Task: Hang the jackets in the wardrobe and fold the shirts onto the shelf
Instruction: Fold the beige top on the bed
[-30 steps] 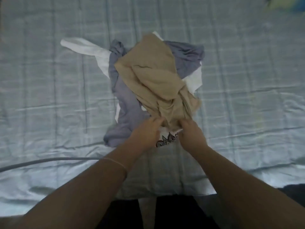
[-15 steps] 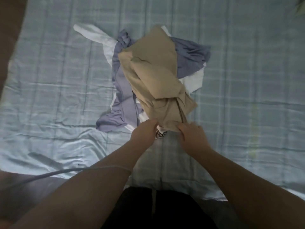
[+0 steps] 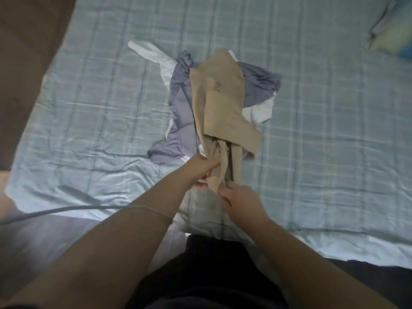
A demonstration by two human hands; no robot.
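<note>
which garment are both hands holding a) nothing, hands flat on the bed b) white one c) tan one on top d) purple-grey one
c: left hand and right hand both grip the near end of the tan garment, lying atop the purple-grey garment and white garment.

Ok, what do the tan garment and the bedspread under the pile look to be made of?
The tan garment looks like soft matte knit, perhaps cotton jersey: it bunches limply where the left hand and right hand grip it. The bedspread looks like smooth woven cloth with a slight sheen: its creases catch glossy highlights.
</note>
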